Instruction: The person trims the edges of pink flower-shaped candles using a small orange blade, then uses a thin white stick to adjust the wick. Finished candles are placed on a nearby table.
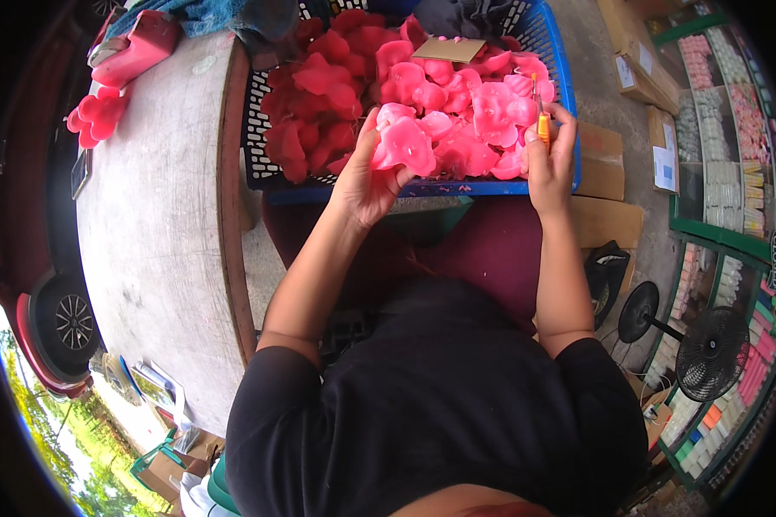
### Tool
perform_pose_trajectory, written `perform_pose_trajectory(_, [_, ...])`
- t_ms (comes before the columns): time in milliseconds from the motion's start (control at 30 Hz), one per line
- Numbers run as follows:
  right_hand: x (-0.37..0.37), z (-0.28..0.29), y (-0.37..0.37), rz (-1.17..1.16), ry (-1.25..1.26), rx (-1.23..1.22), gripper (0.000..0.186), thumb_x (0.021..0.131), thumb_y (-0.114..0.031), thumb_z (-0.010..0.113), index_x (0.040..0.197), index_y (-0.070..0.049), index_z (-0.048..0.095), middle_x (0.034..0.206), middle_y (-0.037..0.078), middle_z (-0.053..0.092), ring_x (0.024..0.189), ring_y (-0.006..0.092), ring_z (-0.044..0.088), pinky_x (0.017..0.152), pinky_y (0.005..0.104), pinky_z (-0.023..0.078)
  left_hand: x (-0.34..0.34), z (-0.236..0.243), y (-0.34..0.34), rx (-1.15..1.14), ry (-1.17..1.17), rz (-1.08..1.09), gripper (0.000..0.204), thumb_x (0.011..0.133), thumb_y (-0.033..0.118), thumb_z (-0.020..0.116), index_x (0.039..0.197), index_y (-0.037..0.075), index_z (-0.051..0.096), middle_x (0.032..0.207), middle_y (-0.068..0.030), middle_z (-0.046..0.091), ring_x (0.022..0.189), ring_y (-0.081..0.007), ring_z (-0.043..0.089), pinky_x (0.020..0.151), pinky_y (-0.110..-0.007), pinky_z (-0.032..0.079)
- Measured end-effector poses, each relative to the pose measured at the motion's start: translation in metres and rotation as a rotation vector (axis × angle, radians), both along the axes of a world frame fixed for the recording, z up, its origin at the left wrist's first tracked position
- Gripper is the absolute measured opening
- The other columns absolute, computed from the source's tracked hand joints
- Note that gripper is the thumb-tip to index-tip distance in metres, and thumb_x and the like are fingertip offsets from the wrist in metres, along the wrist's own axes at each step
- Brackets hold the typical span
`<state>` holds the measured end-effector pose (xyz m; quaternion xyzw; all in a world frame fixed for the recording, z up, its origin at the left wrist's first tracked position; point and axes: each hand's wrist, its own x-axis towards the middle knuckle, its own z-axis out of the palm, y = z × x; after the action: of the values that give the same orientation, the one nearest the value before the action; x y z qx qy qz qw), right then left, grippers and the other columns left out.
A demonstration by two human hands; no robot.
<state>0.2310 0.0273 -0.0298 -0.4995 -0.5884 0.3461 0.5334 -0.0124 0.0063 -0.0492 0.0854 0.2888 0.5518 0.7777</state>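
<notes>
My left hand (364,183) is closed around a glossy pink flower-shaped piece (408,148) that looks like wax, fingers beneath it and thumb at its side. In my right hand (553,165) a slim tool with a yellow-orange handle (543,127) is gripped between thumb and fingers, its thin tip pointing away from me. Its exact kind is too small to make out. Both hands are over the near side of a blue plastic basket (483,187), heaped with many similar pink flowers (328,77). The tool stands apart from the held flower.
To the left runs a whitish worktable (159,198) with another pink flower (97,115), a pink-and-white object (136,47) and a phone (80,172). A cardboard piece (448,49) lies on the heap. Cartons (599,159), a black fan (711,353) and stocked shelves (720,228) stand right.
</notes>
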Motion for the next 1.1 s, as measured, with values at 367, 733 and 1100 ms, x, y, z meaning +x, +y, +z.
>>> perform_pose_trajectory(367, [-0.049,0.016,-0.042,0.375,0.124,-0.247,0.034,0.096,-0.025,0.051,0.119,0.000,0.048,0.091,0.007,0.057,0.073,0.0128,0.053,0.068,0.0249,0.042,0.017,0.042,-0.029,-0.044,-0.040,0.151,0.055,0.089,0.024,0.063,0.136,0.018,0.034,0.130,-0.0068,0.048,0.118,-0.0232,0.053,0.094,-0.042,0.052])
perform_pose_trajectory(733, [-0.063,0.024,-0.053,0.483,0.679,-0.423,0.053,0.100,-0.036,0.039,0.143,-0.006,0.034,0.110,0.004,0.056,0.064,0.0055,0.049,0.053,0.0202,0.040,0.026,0.041,-0.033,0.331,0.296,0.135,0.063,0.081,0.014,0.072,0.134,0.007,0.038,0.120,-0.0061,0.054,0.115,-0.0205,0.053,0.102,-0.039,0.040])
perform_pose_trajectory(1100, [-0.039,0.038,-0.043,0.433,0.041,-0.012,0.048,0.094,-0.016,0.051,0.137,0.002,0.041,0.126,0.017,0.056,0.110,0.0202,0.059,0.092,0.0303,0.046,0.026,0.038,-0.043,0.129,0.179,-0.080,0.053,0.086,0.031,0.066,0.128,0.005,0.045,0.121,-0.0099,0.057,0.113,-0.0233,0.057,0.092,-0.045,0.048])
